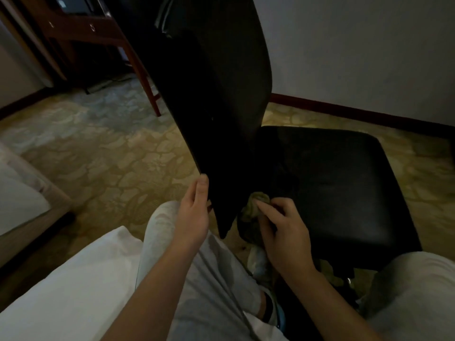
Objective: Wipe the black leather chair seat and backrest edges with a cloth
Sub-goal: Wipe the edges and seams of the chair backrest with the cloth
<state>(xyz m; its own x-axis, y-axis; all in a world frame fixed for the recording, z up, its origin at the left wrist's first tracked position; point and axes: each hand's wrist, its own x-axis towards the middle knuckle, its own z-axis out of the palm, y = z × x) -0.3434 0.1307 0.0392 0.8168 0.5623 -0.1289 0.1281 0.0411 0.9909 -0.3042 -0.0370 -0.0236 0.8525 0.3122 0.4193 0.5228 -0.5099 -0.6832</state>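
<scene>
1. Centrally, a black leather chair: backrest [214, 107] tilted, running from twelve o'clock down toward six; seat [332, 183] spread out at three to four o'clock of it.
2. Left hand [194, 212] at seven o'clock of the backrest, gripping its lower edge, digits pointing up along the rim.
3. Right hand [283, 232] at five o'clock of the backrest, fingers curled round a bunched greenish cloth [253, 205].
4. Cloth pushed into the corner where backrest meets seat, touching both; more of it hanging below the right hand toward six o'clock, too dark to follow.
5. Light trousers [204, 267] at six o'clock under the left forearm; a second knee at five o'clock, just beside the seat's near corner.
6. White bed [73, 279] at seven to eight o'clock.
7. Patterned carpet [98, 148] at nine o'clock, reaching under the chair.
8. Wooden desk [81, 23] at eleven o'clock, partly hidden behind the top of the backrest.
9. Pale wall [357, 45] at one to two o'clock, with a dark red skirting board [344, 112] along its foot.
</scene>
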